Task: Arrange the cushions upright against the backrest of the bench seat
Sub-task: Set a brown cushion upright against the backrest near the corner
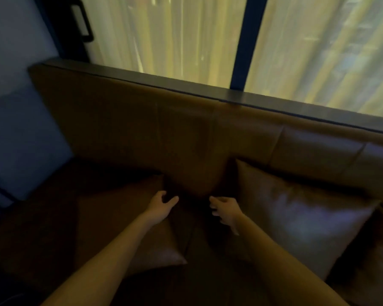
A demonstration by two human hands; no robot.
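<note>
A brown leather bench seat runs under a window, its backrest point(124, 120) dim and blurred. One brown cushion point(117, 219) lies on the seat at the left, partly under my left forearm. A second brown cushion point(296, 217) leans against the backrest at the right, catching some light. My left hand point(161, 204) hovers over the left cushion's upper right corner, fingers curled and apart, holding nothing. My right hand point(224, 212) is beside it, near the right cushion's left edge, fingers spread and empty. Between the hands the seat is in deep shadow.
A dark ledge point(208, 89) tops the backrest, with sheer curtains point(175, 36) and a dark window frame post point(248, 40) behind it. A bluish wall point(13, 107) closes off the bench's left end. Another cushion edge point(376, 272) shows at the far right.
</note>
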